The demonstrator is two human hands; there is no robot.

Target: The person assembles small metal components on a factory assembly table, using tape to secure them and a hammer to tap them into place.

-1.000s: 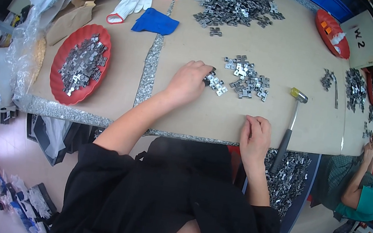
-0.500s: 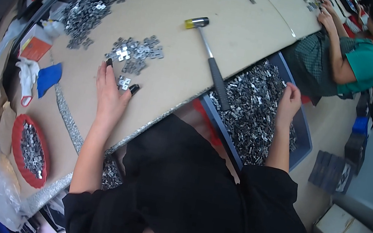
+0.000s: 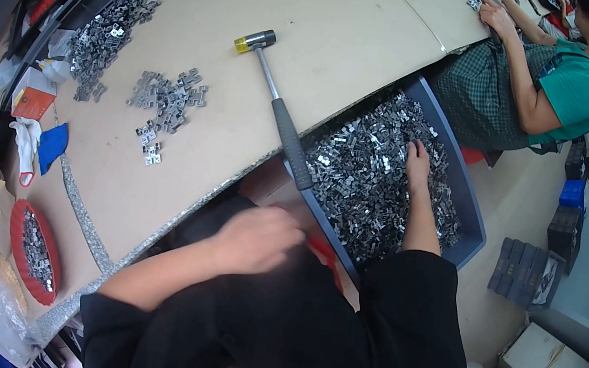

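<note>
My right hand (image 3: 417, 167) is over a grey-blue plastic bin (image 3: 467, 248) filled with small metal pieces (image 3: 364, 188). Its fingertips are drawn together at the surface of the heap; what they pinch, if anything, is too small to make out. Smeared by motion, my left hand (image 3: 260, 239) is off the table, above my lap and left of the bin, its fingers unclear. On the table lies a loose group of linked metal pieces (image 3: 168, 99), with a few shinier ones (image 3: 150, 144) at its near end. A mallet (image 3: 277, 99) with a black and yellow head rests with its grip overhanging the bin.
A larger pile of metal pieces (image 3: 105, 35) lies at the far left. Along the left side are a red oval basket (image 3: 15, 246) of pieces, a blue cloth (image 3: 52, 146) and a white glove (image 3: 26, 143). A co-worker in a green top (image 3: 574, 94) works at far right.
My left hand has left the pieces on the table and swung right and toward me. My right hand has moved left, farther over the bin. The view has shifted somewhat.
</note>
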